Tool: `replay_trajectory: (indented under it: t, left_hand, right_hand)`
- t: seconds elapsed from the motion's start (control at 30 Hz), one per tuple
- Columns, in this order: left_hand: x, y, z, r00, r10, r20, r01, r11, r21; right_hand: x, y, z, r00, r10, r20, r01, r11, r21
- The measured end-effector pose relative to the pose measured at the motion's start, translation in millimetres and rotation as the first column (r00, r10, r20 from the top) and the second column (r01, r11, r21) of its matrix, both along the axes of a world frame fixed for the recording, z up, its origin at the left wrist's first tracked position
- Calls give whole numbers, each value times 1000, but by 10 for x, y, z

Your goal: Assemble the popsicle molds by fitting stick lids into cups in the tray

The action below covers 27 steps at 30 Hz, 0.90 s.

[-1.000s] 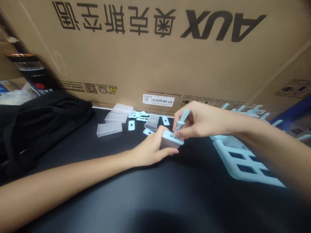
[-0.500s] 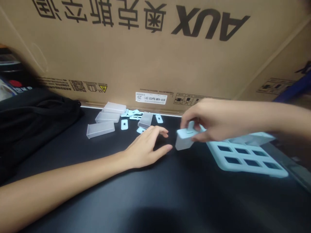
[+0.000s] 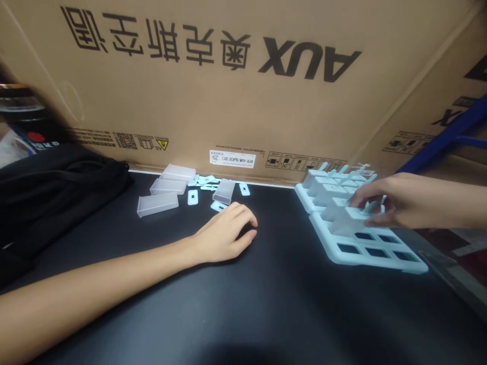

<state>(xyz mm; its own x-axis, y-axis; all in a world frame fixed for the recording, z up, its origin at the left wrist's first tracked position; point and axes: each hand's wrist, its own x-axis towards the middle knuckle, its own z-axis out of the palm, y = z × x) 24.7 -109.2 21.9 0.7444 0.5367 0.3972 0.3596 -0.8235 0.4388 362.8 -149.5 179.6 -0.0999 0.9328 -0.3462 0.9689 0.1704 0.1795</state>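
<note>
Backdrop: carton [image 3: 247, 111] along 12 o'clock; black fabric [image 3: 61, 177] at 9.
Counter [image 3: 190, 314]: frosted cups [image 3: 158, 204] and loose lids [image 3: 193, 197] at 9–10, well apart from the tray [image 3: 333, 253].
In the way: standing molds [image 3: 321, 197] crowd the held one's 11–12.
Held mold [image 3: 344, 227]: 3 o'clock, at tray; seating unclear.
Axis: upright, lid up, lid's long side roughly 9-to-3.
Right hand [image 3: 375, 210]: pinching mold's top.
Left hand [image 3: 224, 233]: 7 o'clock, unloaded, fingers curled, thumb apart.
Delta, 0.5 s: mold moved from tray's left onto it; left fingers curl tighter.

Smooth plastic tray [image 3: 324, 238], frosted plastic moulds [image 3: 158, 204], matt cardboard box [image 3: 171, 111], dull cloth [image 3: 61, 187].
</note>
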Motion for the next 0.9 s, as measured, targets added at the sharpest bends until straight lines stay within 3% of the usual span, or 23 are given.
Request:
replay_trajectory:
  t: [0.4,0.5,0.6,0.7,0.83,0.9]
  left_hand:
    - [12,5,-3,998,-3,-59,5,1000,27]
    - [20,-20,-2,988,95,-125,-82,992,100]
    - [37,-63,-4,944,264,-195,-217,948,232]
    - [49,-99,-6,910,342,-235,-274,920,281]
    - [37,-116,6,915,316,-249,-253,933,255]
    - [24,-114,15,936,260,-239,-206,952,226]
  right_hand:
    - [236,0,15,998,-20,-64,19,1000,-23]
    - [139,5,-22,998,-35,-43,34,999,-25]
    - [-36,-12,-17,1000,-27,-12,26,999,-31]
    - [-176,-62,39,1000,-24,8,25,999,-34]
    - [-207,-93,195,997,-77,23,79,990,-114]
    - [-251,-49,277,996,-60,64,62,998,-29]
